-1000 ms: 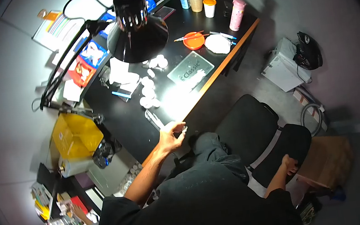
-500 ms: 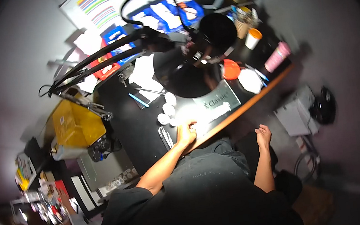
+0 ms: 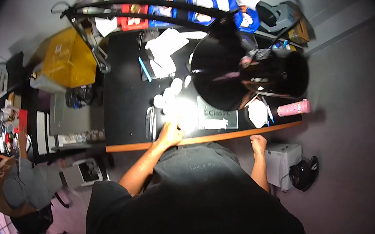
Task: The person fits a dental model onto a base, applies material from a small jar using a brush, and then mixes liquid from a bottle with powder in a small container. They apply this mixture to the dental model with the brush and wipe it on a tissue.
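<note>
My left hand (image 3: pixel 171 133) rests at the front edge of the black table (image 3: pixel 119 97), fingers curled in a bright patch of lamp light. The glare hides what they hold, if anything. Several round white pieces (image 3: pixel 176 85) lie just beyond it, and slim metal tools (image 3: pixel 150 121) lie to its left. Off the table's front edge at the right, my right hand (image 3: pixel 258 143) hangs with its fingers curled in and nothing visible in them. Between the hands, on the table, is a clear plate marked "Classic" (image 3: pixel 217 113) with a white strip on it.
A black lamp (image 3: pixel 219 71) overhangs the table. A pink bottle (image 3: pixel 293 108) and a white bundle (image 3: pixel 257 112) are at the right. Blue bins (image 3: pixel 163 7) and a red bin (image 3: pixel 136 16) line the back. A yellow box (image 3: pixel 68 59) and a seated person (image 3: pixel 26 179) are at the left.
The whole view has turned, so the table edge now runs level. My right hand's fingers have curled in more. My left hand remains at the table's front edge.
</note>
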`<state>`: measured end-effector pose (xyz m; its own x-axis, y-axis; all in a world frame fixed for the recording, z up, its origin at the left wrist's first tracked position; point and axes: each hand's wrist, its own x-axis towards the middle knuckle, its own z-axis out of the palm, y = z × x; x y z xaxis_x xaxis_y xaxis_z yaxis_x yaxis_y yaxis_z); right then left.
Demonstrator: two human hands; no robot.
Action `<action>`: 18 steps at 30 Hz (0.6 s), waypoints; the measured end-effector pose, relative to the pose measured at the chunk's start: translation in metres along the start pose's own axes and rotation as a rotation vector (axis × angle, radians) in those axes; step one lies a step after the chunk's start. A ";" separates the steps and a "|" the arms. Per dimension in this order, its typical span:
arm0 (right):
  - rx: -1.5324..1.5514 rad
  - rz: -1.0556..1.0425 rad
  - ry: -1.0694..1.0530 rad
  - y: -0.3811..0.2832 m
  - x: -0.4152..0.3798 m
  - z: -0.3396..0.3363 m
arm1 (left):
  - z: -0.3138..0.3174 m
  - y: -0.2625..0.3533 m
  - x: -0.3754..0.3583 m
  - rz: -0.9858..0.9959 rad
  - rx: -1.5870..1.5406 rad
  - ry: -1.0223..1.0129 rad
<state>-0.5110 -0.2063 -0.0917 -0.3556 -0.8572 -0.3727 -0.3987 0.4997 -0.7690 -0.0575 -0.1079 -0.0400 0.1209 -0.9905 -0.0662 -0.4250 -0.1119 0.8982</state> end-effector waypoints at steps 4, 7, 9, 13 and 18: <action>-0.320 0.032 -0.406 -0.045 -0.041 0.018 | -0.016 -0.011 -0.037 0.028 -0.269 -0.016; -0.534 -0.070 -0.647 -0.063 -0.052 0.040 | -0.039 -0.018 -0.070 -0.093 -0.307 -0.227; -0.733 -0.293 -0.742 -0.087 -0.071 0.052 | -0.052 -0.022 -0.089 -0.152 -0.160 -0.422; -0.970 -0.269 -0.981 -0.134 -0.116 0.070 | -0.018 -0.067 -0.128 -0.406 -0.103 -0.641; -1.103 -0.221 -1.182 -0.131 -0.123 0.070 | 0.074 -0.123 -0.131 -0.497 -0.078 -0.544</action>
<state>-0.3559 -0.1749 0.0187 0.3891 -0.2734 -0.8797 -0.9129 -0.2422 -0.3285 -0.0879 0.0301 -0.1739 -0.1880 -0.7267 -0.6607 -0.3685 -0.5714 0.7333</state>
